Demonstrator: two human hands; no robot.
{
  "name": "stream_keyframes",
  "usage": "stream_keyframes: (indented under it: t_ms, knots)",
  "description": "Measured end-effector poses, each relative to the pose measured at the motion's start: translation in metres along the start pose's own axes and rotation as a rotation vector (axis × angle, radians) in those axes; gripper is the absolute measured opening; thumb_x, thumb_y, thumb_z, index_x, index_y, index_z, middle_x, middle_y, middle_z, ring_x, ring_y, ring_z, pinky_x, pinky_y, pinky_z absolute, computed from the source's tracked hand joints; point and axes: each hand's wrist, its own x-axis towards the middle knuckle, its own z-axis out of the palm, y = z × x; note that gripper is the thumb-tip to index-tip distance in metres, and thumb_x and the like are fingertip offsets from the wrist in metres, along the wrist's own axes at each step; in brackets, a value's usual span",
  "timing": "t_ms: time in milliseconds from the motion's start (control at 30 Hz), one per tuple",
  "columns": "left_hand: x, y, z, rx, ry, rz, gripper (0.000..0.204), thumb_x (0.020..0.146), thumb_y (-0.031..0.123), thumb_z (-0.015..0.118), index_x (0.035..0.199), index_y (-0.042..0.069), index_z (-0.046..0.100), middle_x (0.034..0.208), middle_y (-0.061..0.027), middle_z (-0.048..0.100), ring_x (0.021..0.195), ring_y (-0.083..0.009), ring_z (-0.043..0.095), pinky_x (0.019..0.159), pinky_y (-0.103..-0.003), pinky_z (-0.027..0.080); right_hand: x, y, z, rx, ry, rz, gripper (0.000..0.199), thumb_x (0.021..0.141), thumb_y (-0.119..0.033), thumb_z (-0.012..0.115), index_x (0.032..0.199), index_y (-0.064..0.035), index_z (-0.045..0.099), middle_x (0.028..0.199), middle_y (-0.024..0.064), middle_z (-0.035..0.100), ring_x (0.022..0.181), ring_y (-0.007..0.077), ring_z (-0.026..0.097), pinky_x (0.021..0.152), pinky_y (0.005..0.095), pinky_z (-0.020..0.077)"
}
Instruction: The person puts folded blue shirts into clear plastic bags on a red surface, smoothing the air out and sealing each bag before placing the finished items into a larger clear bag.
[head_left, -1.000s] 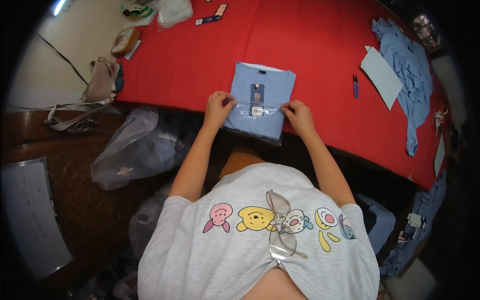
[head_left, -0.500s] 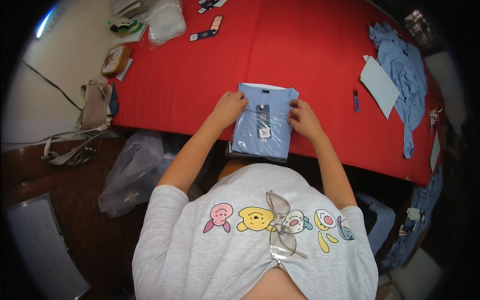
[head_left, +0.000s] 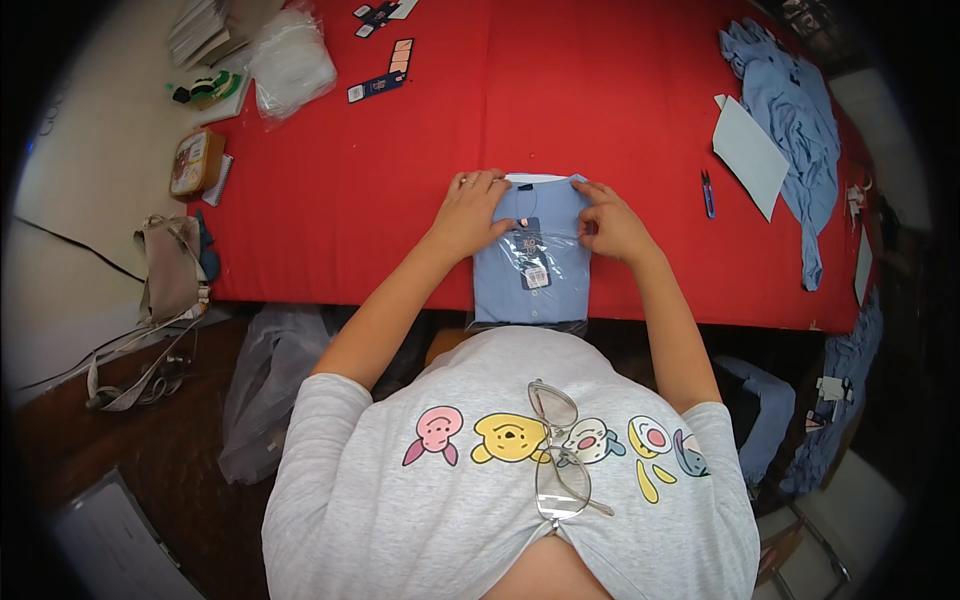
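Observation:
A folded light blue shirt [head_left: 557, 208] lies at the table's near edge, collar end away from me. A clear plastic bag [head_left: 500, 285] covers its lower part, its mouth crossing the shirt below the collar. A dark blue hang tag [head_left: 532, 250] lies on the shirt's front, partly under the plastic. My left hand [head_left: 468, 212] is closed on the bag's left side, thumb near the tag and fingers over the shirt's upper left corner. On the right, my right hand [head_left: 612, 228] pinches the bag's edge, its index finger reaching the upper right corner.
Red cloth [head_left: 400, 200] covers the table. To the right are blue-handled thread snips [head_left: 708, 194], a white card sheet [head_left: 752, 158] and a heap of blue shirts [head_left: 785, 110]. Loose tags [head_left: 380, 82], a stack of plastic bags [head_left: 292, 65] and a yellow box [head_left: 196, 162] sit at the left.
Both hands have moved up along the shirt to its top corners. The left hand now lies further over the shirt, its thumb near the tag. The view has shifted slightly.

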Motion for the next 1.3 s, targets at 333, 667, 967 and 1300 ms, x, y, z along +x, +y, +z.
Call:
stream_keyframes:
  t_ms: [333, 667, 967, 1300]
  knots:
    - [0.000, -0.004, 0.021, -0.131, -0.304, 0.053, 0.069, 0.090, 0.053, 0.078, 0.142, 0.007, 0.070, 0.155, -0.0126, 0.054, 0.152, -0.0323, 0.040, 0.129, -0.054, 0.025, 0.009, -0.008, -0.006, -0.084, -0.022, -0.026, 0.004, 0.072, -0.011, 0.080, 0.075, -0.0089, 0.078, 0.174, 0.0103, 0.038, 0.161, 0.0350, 0.031, 0.125, 0.0567, 0.0356]
    - [0.010, -0.023, 0.023, -0.166, -0.439, -0.006, 0.066, 0.078, 0.037, 0.091, 0.140, 0.021, 0.074, 0.172, -0.0070, 0.040, 0.163, -0.0308, 0.026, 0.133, -0.057, 0.015, 0.033, 0.005, -0.014, 0.089, -0.076, 0.026, 0.011, 0.081, -0.015, 0.083, 0.082, -0.0066, 0.075, 0.160, 0.0092, 0.056, 0.150, 0.0325, 0.047, 0.124, 0.0521, 0.0375]
    - [0.000, -0.004, 0.021, -0.177, -0.337, 0.053, 0.047, 0.087, 0.025, 0.085, 0.132, 0.019, 0.076, 0.154, -0.0029, 0.062, 0.153, -0.0244, 0.044, 0.132, -0.056, 0.019, 0.027, 0.012, -0.007, 0.040, -0.046, -0.020, 0.018, 0.088, -0.017, 0.079, 0.092, -0.0001, 0.077, 0.159, 0.0130, 0.057, 0.147, 0.0335, 0.052, 0.119, 0.0448, 0.0460]
    - [-0.024, -0.007, -0.001, -0.006, -0.284, -0.016, 0.019, 0.087, 0.021, 0.083, 0.099, 0.010, 0.075, 0.121, -0.0049, 0.074, 0.128, -0.0248, 0.062, 0.127, -0.056, 0.027, 0.021, 0.011, -0.003, 0.024, -0.009, -0.004, 0.016, 0.091, -0.017, 0.077, 0.086, -0.0010, 0.077, 0.163, 0.0089, 0.054, 0.155, 0.0315, 0.044, 0.123, 0.0472, 0.0418]
